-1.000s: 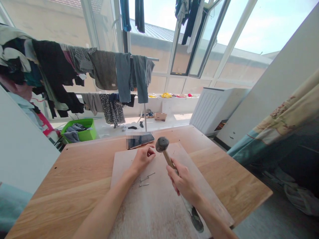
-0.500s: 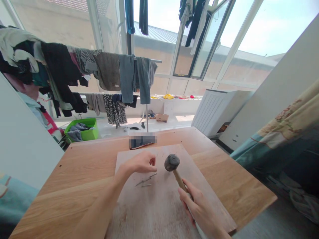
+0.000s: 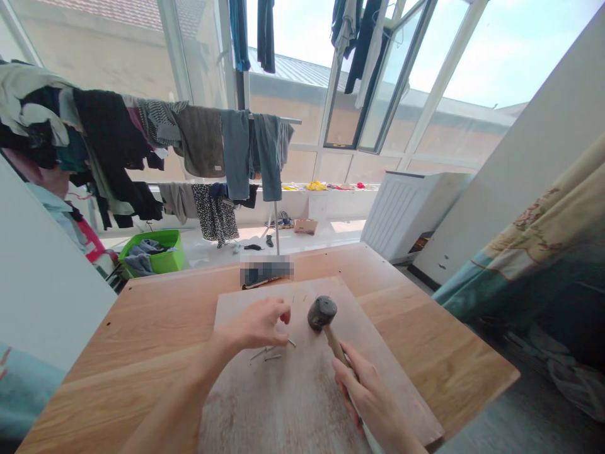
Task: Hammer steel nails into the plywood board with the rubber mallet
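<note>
My right hand (image 3: 362, 388) is wrapped round the handle of a mallet (image 3: 322, 312); its dark head is held over the wooden board (image 3: 265, 416). My left hand (image 3: 262, 321) is over the board's left part, thumb and forefinger apart. Beside the thumb tip lies a nail (image 3: 292, 342), which the thumb seems to touch. Several loose nails (image 3: 273, 357) lie just below that hand, partly covered by it. Toward the board's far edge, thin nails (image 3: 305, 297) stand upright, one partly behind the mallet head.
The board rests on a wooden table (image 3: 406, 315). Behind the board lies a dark object (image 3: 265, 274), partly blurred out. Beyond are a green basket (image 3: 165, 260) of clothes, a drying rack (image 3: 289, 120) with laundry, and a white cabinet (image 3: 394, 211). A curtain (image 3: 510, 265) hangs at right.
My left hand has moved down toward the loose nails, and its thumb and forefinger have spread. One nail now lies at a different angle. My right hand still holds the mallet.
</note>
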`<state>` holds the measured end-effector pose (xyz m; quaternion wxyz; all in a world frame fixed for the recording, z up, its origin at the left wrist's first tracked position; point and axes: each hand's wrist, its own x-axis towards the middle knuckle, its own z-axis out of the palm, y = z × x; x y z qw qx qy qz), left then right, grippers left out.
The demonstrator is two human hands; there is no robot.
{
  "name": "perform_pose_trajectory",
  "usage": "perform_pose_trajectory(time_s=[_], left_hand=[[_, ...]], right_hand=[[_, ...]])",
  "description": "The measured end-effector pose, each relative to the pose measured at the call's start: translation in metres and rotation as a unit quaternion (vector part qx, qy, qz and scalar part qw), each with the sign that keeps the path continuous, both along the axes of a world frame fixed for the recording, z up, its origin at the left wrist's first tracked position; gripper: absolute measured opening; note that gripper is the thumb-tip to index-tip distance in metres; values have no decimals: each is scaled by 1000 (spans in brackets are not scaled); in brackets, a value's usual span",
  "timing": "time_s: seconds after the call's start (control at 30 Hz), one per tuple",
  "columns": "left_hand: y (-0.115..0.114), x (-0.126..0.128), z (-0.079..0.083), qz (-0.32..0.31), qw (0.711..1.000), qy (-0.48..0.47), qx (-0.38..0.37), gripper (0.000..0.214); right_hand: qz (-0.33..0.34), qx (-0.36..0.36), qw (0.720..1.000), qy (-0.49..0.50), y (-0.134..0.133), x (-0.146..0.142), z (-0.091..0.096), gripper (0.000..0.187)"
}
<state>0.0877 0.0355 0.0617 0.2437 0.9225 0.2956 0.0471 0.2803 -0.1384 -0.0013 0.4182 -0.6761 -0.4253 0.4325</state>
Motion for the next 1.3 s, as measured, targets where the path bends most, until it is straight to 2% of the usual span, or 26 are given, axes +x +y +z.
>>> perform_pose_trajectory(time_s=[0.07,0.2,0.3,0.4,0.47,0.6,0.73,0.87,1.07,1.3], left_hand=[[-9,1,0,-19,1000,6,17,20],[-25,14,2,-68,996,11,49,8],[-24,19,0,-80,995,3,58,9],[-9,11,-10,-27,998,-39,37,9],[5,3,-19,28,992,-127,4,10],[25,-10,-33,141,943,-298,-36,21],[31,-9,-40,194,916,-349,-44,17],[30,-1,-47,201,915,-348,-33,14],[28,9,-56,157,932,-326,-17,13],[27,7,-56,165,929,-331,-16,12]], right_hand=[[-7,-4,1000,0,0,0,-1,64],[-15,-4,1000,0,0,0,-2,64],[-3,-3,1000,10,0,0,0,61],[-5,0,1000,6,0,-1,3,59],[-2,4,1000,3,0,-2,5,59],[14,6,1000,3,1,-2,6,56],[10,4,1000,5,2,-1,4,51],[11,11,1000,5,2,-1,3,48],[12,8,1000,1,1,-1,4,50],[19,17,1000,-6,0,0,2,47]])
